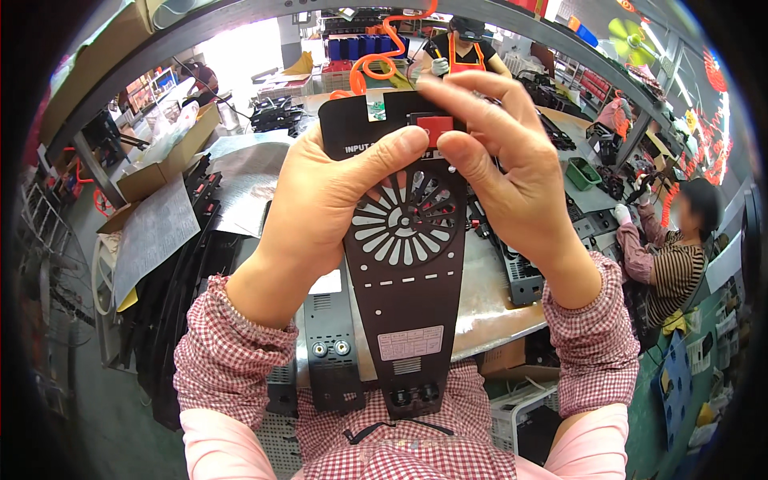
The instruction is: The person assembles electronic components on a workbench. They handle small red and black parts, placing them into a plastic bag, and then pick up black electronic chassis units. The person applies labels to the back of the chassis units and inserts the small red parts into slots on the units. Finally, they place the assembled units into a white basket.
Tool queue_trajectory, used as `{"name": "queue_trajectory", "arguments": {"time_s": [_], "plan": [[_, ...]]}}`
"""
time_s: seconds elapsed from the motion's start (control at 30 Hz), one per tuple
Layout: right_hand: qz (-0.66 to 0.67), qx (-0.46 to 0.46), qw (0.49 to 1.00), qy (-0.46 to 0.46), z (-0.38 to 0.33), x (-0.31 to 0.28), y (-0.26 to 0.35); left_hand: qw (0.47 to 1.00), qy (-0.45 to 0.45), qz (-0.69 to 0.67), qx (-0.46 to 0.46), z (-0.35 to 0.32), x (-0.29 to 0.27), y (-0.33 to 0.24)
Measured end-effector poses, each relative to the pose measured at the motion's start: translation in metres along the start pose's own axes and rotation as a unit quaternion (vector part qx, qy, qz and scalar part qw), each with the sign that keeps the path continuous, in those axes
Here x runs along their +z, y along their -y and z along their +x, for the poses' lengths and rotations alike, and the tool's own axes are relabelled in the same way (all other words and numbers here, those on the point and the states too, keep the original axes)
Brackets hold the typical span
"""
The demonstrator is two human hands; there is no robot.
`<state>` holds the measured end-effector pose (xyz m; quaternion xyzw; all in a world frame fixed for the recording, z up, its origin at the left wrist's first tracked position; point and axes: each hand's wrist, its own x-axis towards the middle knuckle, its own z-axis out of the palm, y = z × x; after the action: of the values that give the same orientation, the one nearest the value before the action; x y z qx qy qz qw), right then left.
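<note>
My left hand (316,188) grips a long black metal casing panel (412,300) near its far end, the thumb lying on its face beside a red switch (436,128). The panel has a round slotted fan grille (404,216), a pale label (410,343) and two round fittings at its near end, close to my apron. Through a notch at the far edge a bit of green circuit board (376,107) shows. My right hand (512,152) is raised at the panel's far right corner, fingers apart and slightly blurred, thumb tip beside the red switch.
A similar grey panel (332,344) lies on the metal-topped table (488,320). Black panels (176,280) are stacked at left by a cardboard box (172,156). An orange coiled hose (376,60) hangs ahead. One co-worker (680,248) sits at right, another (466,52) stands at the far side.
</note>
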<state>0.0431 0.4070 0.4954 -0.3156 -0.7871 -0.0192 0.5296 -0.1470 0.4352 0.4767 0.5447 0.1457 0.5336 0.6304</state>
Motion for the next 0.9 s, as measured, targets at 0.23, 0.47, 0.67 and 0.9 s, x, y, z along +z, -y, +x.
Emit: {"name": "queue_trajectory", "arguments": {"time_s": [0.23,0.47,0.67,0.9], "plan": [[0.265,0.256,0.928,0.065,0.006,-0.003,0.018,0.999,0.0,0.03,0.024,-0.006,0.003,-0.008],[0.291,0.25,0.923,0.004,0.0,0.013,0.017,0.996,-0.024,0.074,0.036,-0.008,0.004,-0.005],[0.265,0.263,0.928,0.001,-0.006,0.021,0.003,0.997,-0.033,0.073,0.01,-0.003,-0.001,0.002],[0.375,0.419,0.815,0.137,-0.075,0.041,-0.004,0.99,-0.11,0.089,-0.006,0.011,-0.043,0.012]]}}
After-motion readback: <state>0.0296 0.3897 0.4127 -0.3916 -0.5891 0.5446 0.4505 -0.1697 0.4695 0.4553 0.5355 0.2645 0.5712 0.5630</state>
